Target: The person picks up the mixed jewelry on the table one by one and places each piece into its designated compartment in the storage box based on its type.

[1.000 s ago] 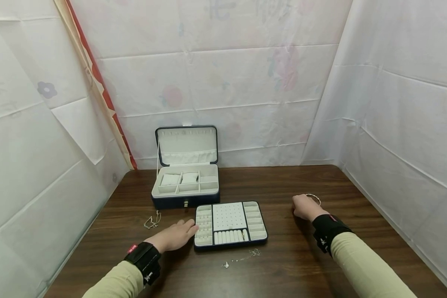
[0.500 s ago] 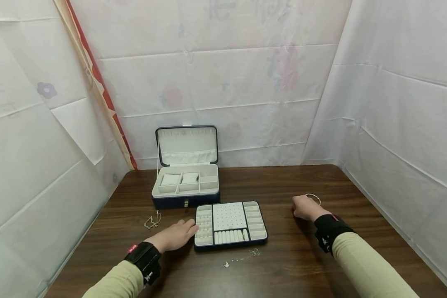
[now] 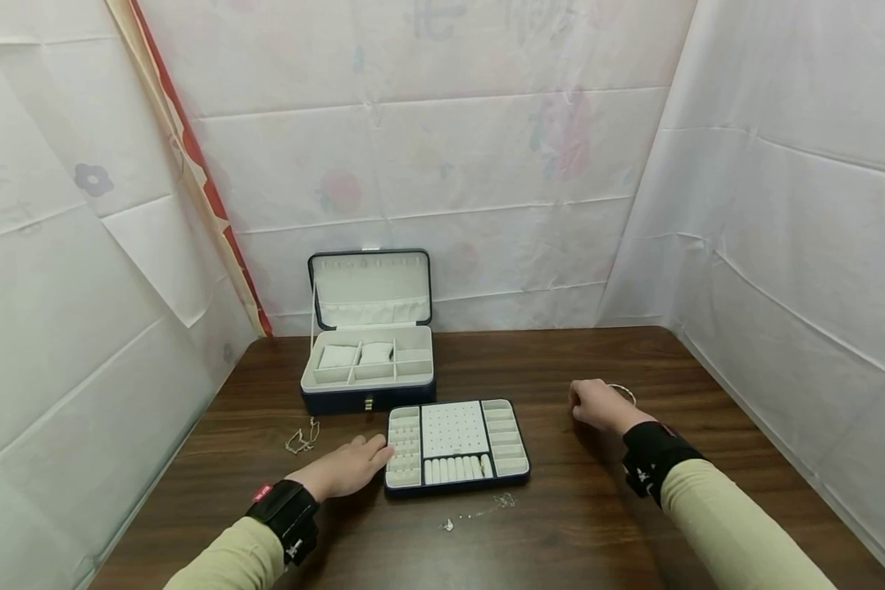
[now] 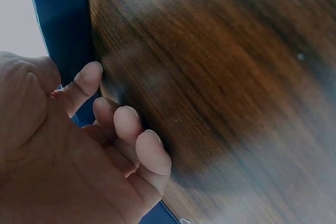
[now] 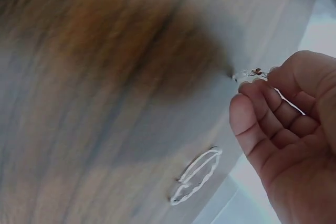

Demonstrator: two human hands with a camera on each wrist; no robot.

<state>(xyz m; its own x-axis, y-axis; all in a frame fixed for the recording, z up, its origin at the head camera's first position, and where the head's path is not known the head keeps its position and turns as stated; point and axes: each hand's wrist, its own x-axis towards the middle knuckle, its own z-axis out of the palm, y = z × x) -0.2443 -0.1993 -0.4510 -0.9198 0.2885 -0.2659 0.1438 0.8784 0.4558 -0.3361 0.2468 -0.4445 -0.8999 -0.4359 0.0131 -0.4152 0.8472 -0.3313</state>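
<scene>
In the head view my left hand (image 3: 342,471) rests beside the navy jewelry tray (image 3: 457,485), its fingertips touching the left edge. The left wrist view shows its fingers loosely bent, with the tray's blue side (image 4: 63,24) next to them. My right hand (image 3: 603,406) is over the table to the right of the tray. In the right wrist view its thumb and fingers pinch a tiny beaded piece of jewellery (image 5: 256,72), with one brownish bead and clear parts; its exact kind is unclear. Close by, a twisted silvery bangle (image 5: 212,169) lies on the table.
Behind the tray stands an open navy jewelry box (image 3: 339,403) with white compartments, two holding cushions. A chain bracelet or necklace (image 3: 300,441) lies left of it. In front of the tray lies a fine necklace (image 3: 448,524). White sheets (image 3: 487,180) wall the table.
My right hand has shifted slightly left and away from the bangle, with the small beaded piece now seen pinched. My left hand, the tray and the box have stayed put.
</scene>
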